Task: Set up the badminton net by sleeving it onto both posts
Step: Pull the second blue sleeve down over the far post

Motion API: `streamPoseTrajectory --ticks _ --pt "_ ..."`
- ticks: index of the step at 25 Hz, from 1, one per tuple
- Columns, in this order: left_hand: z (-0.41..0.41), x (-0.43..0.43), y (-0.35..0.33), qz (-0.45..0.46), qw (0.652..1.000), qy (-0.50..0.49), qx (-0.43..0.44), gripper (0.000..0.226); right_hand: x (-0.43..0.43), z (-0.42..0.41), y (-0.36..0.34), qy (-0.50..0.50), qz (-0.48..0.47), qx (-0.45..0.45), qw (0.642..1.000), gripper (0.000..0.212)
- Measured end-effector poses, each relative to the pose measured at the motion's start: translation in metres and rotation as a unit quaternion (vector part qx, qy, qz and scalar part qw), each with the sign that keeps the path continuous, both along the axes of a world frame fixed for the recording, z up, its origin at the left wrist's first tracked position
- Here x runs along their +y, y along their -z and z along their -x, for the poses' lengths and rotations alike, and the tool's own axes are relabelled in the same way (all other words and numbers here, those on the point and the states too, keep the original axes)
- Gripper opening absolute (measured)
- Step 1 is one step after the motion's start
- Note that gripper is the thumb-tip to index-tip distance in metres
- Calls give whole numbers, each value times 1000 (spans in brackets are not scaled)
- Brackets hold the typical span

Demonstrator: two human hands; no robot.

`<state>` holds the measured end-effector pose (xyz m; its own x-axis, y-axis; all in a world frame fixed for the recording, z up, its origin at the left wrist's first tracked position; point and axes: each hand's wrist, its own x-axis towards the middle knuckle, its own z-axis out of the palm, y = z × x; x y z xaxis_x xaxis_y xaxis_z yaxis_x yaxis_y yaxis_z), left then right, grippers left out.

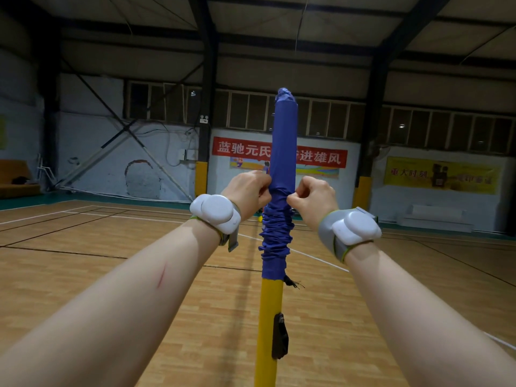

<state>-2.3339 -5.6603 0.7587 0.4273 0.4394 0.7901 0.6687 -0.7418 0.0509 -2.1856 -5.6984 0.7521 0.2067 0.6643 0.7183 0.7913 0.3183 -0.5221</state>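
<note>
A yellow post stands upright right in front of me. The net's blue fabric sleeve covers its upper part, smooth up to the top and bunched in folds lower down, ending above a black clamp on the post. My left hand pinches the sleeve from the left side. On the opposite side, my right hand pinches it at the same height. A short frayed black cord hangs at the sleeve's lower edge. The net's mesh is not visible.
A wooden court floor with painted lines stretches all around. At the far wall hang a red banner and a yellow banner. Padded yellow columns stand by that wall. A white bench sits at the right.
</note>
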Motion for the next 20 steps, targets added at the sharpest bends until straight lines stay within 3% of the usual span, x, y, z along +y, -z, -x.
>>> streamPoseTrajectory --ticks 6,12,16,20 --pt "-2 -2 17 16 1000 -1 5 15 0 -4 18 -12 20 2 1000 11" --pt "4 4 -3 56 996 -8 73 19 6 -9 4 -22 46 -29 998 10" --pt "-3 9 -34 47 999 -11 -11 25 9 -9 -34 -34 29 -19 999 19" --pt "-14 14 -77 27 988 42 -146 30 17 -2 -77 -61 -67 28 996 30"
